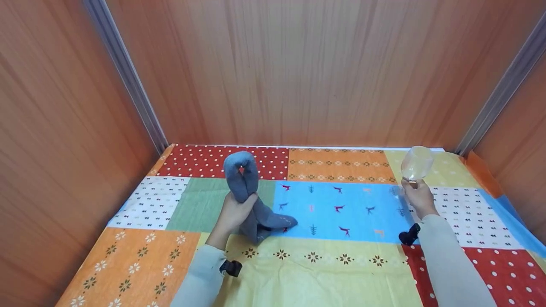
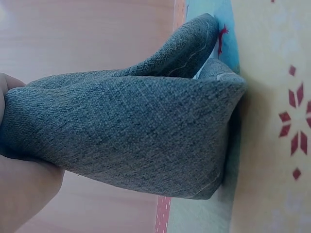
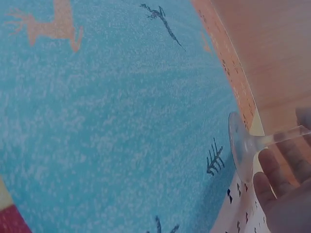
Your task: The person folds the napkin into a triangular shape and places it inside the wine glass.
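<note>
My left hand [image 1: 233,211] grips a grey woven cloth [image 1: 264,217] around its middle. The cloth bunches into a loop above the fist, while its lower ends flare down by the tablecloth. In the left wrist view, stitched lines run along the ends of the grey cloth [image 2: 146,131], and part of the hand [image 2: 29,189] shows at the left edge. On the right, my right hand [image 1: 420,199] holds a clear wine glass [image 1: 417,164] by its stem, bowl upward. The right wrist view shows the glass's round foot [image 3: 241,148] close over the cloth's blue patch, with fingers curled along the stem.
A patchwork tablecloth [image 1: 324,273] of coloured printed squares covers the table. Wood-grain panels [image 1: 294,72] enclose it at the back and both sides, with grey metal posts [image 1: 128,72] at the corners. Dark wrist cameras [image 1: 232,268] sit on both forearms.
</note>
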`<move>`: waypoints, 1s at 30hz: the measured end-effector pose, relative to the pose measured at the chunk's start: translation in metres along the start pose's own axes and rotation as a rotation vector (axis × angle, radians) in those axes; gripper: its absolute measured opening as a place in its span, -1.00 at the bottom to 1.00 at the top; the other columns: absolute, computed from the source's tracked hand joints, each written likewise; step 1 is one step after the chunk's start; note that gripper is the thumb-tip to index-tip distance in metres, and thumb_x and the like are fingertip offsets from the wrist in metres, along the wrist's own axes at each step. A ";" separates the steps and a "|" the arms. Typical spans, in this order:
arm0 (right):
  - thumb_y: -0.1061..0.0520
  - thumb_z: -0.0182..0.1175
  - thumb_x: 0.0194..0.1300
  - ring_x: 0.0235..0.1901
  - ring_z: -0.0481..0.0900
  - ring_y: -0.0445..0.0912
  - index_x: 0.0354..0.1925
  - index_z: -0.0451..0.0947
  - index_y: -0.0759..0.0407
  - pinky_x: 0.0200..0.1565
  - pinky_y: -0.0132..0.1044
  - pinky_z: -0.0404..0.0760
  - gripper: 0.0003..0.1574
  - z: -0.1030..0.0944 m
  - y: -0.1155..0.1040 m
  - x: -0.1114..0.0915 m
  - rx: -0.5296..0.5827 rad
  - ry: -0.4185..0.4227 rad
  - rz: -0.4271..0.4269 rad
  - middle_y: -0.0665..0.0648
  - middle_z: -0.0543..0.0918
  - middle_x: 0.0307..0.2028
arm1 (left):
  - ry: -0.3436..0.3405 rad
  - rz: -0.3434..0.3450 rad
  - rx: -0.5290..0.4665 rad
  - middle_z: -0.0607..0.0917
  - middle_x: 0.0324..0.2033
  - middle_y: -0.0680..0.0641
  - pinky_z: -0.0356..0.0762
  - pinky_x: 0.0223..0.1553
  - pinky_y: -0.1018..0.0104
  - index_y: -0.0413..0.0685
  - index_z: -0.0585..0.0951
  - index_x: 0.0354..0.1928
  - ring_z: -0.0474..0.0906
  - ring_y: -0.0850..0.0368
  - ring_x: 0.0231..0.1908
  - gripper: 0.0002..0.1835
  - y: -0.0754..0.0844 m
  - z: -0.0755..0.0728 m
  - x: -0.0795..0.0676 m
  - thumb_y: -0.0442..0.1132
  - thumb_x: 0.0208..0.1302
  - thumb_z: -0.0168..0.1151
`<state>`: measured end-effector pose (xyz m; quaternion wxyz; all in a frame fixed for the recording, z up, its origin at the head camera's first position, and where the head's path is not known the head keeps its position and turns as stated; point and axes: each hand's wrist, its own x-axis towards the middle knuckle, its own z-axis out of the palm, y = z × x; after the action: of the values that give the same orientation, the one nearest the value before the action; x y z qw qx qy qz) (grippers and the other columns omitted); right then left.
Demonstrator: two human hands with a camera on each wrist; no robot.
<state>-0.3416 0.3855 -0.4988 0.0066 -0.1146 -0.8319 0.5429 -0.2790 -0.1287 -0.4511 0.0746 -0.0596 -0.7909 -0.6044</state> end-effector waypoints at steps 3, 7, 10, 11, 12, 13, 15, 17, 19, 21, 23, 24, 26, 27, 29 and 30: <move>-0.36 -0.20 0.53 0.30 0.25 0.29 0.52 0.03 0.26 0.19 0.14 0.34 -0.05 0.000 0.001 -0.001 -0.035 0.012 0.000 0.44 0.26 0.34 | 0.001 -0.004 0.007 0.63 -0.08 -0.20 0.50 0.03 -0.15 -0.34 0.47 0.12 0.59 -0.07 -0.11 -0.57 -0.001 -0.002 -0.001 -0.16 0.36 0.21; -0.39 -0.19 0.51 0.27 0.29 0.28 0.51 0.06 0.27 0.18 0.14 0.35 -0.03 0.002 0.000 -0.003 -0.047 0.013 0.005 0.44 0.29 0.31 | 0.004 -0.011 0.006 0.63 -0.07 -0.19 0.50 0.04 -0.15 -0.34 0.47 0.12 0.59 -0.07 -0.10 -0.57 0.000 -0.003 -0.001 -0.16 0.36 0.21; -0.37 -0.16 0.52 0.28 0.31 0.28 0.51 0.08 0.24 0.21 0.17 0.34 -0.07 0.007 -0.001 -0.005 -0.043 0.022 -0.012 0.42 0.30 0.31 | 0.004 -0.016 0.008 0.64 -0.07 -0.20 0.50 0.05 -0.16 -0.34 0.48 0.12 0.60 -0.08 -0.10 -0.56 0.000 -0.002 -0.001 -0.16 0.36 0.21; -0.35 -0.15 0.52 0.27 0.32 0.27 0.51 0.10 0.23 0.20 0.16 0.35 -0.09 0.010 -0.002 -0.006 -0.046 0.027 -0.022 0.42 0.32 0.30 | 0.005 -0.018 0.011 0.64 -0.07 -0.20 0.49 0.06 -0.16 -0.34 0.48 0.13 0.60 -0.08 -0.09 -0.56 0.000 -0.002 -0.001 -0.15 0.36 0.21; -0.34 -0.14 0.53 0.25 0.35 0.26 0.51 0.11 0.22 0.18 0.13 0.37 -0.11 0.013 -0.002 -0.006 -0.052 0.033 -0.036 0.41 0.33 0.29 | 0.005 -0.020 0.012 0.64 -0.07 -0.20 0.49 0.06 -0.17 -0.34 0.48 0.13 0.60 -0.08 -0.09 -0.56 0.000 -0.001 -0.001 -0.16 0.36 0.21; -0.31 -0.12 0.53 0.23 0.37 0.25 0.50 0.14 0.23 0.17 0.11 0.39 -0.13 0.015 -0.002 -0.006 -0.048 0.037 -0.051 0.40 0.35 0.28 | 0.006 -0.022 0.009 0.65 -0.07 -0.21 0.49 0.07 -0.17 -0.34 0.49 0.12 0.60 -0.08 -0.10 -0.56 0.000 0.000 -0.001 -0.16 0.35 0.21; -0.29 -0.09 0.54 0.19 0.41 0.22 0.48 0.17 0.23 0.15 0.03 0.42 -0.16 0.021 -0.003 -0.007 -0.041 0.035 -0.079 0.38 0.37 0.25 | 0.007 -0.023 0.004 0.65 -0.08 -0.21 0.48 0.07 -0.17 -0.34 0.49 0.12 0.61 -0.09 -0.10 -0.57 0.001 0.001 -0.001 -0.16 0.35 0.21; -0.26 -0.06 0.54 0.20 0.43 0.23 0.48 0.17 0.25 0.18 0.01 0.43 -0.17 0.026 -0.003 -0.007 -0.027 0.011 -0.108 0.37 0.36 0.25 | 0.007 -0.025 -0.004 0.65 -0.09 -0.21 0.48 0.07 -0.17 -0.34 0.49 0.11 0.61 -0.09 -0.10 -0.57 0.001 0.001 -0.002 -0.16 0.35 0.21; -0.25 -0.03 0.53 0.25 0.40 0.23 0.48 0.17 0.27 0.24 0.00 0.41 -0.16 0.032 -0.004 -0.008 0.001 -0.027 -0.123 0.37 0.33 0.27 | 0.004 -0.024 -0.012 0.65 -0.09 -0.21 0.48 0.06 -0.17 -0.35 0.48 0.12 0.61 -0.09 -0.11 -0.56 0.001 0.002 -0.002 -0.16 0.35 0.20; -0.27 -0.01 0.51 0.29 0.37 0.24 0.47 0.17 0.28 0.27 0.01 0.39 -0.13 0.037 -0.005 -0.009 0.016 -0.067 -0.131 0.36 0.30 0.28 | 0.003 -0.023 -0.011 0.65 -0.08 -0.21 0.48 0.06 -0.17 -0.35 0.48 0.13 0.61 -0.09 -0.10 -0.56 0.001 0.003 -0.003 -0.16 0.35 0.20; -0.27 0.01 0.50 0.28 0.37 0.23 0.44 0.18 0.30 0.28 0.01 0.38 -0.13 0.042 -0.008 -0.010 0.028 -0.107 -0.138 0.36 0.30 0.28 | 0.002 -0.019 -0.011 0.64 -0.07 -0.22 0.48 0.06 -0.18 -0.35 0.48 0.14 0.60 -0.09 -0.10 -0.55 0.001 0.003 -0.003 -0.17 0.35 0.21; -0.28 0.02 0.50 0.27 0.38 0.22 0.43 0.19 0.32 0.27 0.00 0.39 -0.13 0.044 -0.009 -0.011 0.024 -0.124 -0.143 0.36 0.31 0.28 | 0.002 -0.018 -0.014 0.64 -0.07 -0.22 0.48 0.07 -0.18 -0.35 0.48 0.14 0.60 -0.09 -0.10 -0.55 0.001 0.003 -0.003 -0.17 0.35 0.21; -0.28 0.03 0.49 0.24 0.41 0.20 0.42 0.22 0.32 0.24 -0.02 0.41 -0.13 0.050 -0.012 -0.014 0.021 -0.155 -0.157 0.35 0.34 0.27 | 0.002 -0.017 -0.021 0.64 -0.07 -0.22 0.48 0.07 -0.19 -0.35 0.48 0.14 0.60 -0.09 -0.10 -0.56 0.001 0.004 -0.004 -0.18 0.35 0.21; -0.28 0.03 0.49 0.23 0.42 0.19 0.41 0.23 0.31 0.23 -0.02 0.41 -0.15 0.053 -0.013 -0.016 0.023 -0.174 -0.164 0.35 0.36 0.25 | 0.001 -0.018 -0.024 0.64 -0.07 -0.22 0.47 0.07 -0.19 -0.35 0.48 0.14 0.60 -0.09 -0.10 -0.56 0.001 0.004 -0.004 -0.18 0.35 0.21; -0.27 0.05 0.49 0.21 0.45 0.20 0.42 0.23 0.31 0.21 -0.01 0.41 -0.14 0.060 -0.016 -0.019 0.029 -0.204 -0.177 0.35 0.38 0.24 | -0.002 -0.024 -0.031 0.64 -0.08 -0.21 0.47 0.07 -0.19 -0.35 0.48 0.14 0.61 -0.08 -0.10 -0.56 0.001 0.005 -0.004 -0.18 0.34 0.21; -0.27 0.06 0.48 0.20 0.47 0.20 0.43 0.24 0.31 0.21 -0.01 0.42 -0.14 0.064 -0.017 -0.020 0.035 -0.221 -0.178 0.36 0.40 0.23 | -0.003 -0.027 -0.034 0.65 -0.08 -0.21 0.48 0.07 -0.18 -0.35 0.48 0.13 0.61 -0.08 -0.11 -0.56 0.001 0.005 -0.005 -0.18 0.34 0.22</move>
<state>-0.3338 0.3172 -0.5070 -0.0349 0.0203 -0.8250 0.5637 -0.2746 -0.1232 -0.4521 0.0642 -0.0508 -0.7814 -0.6186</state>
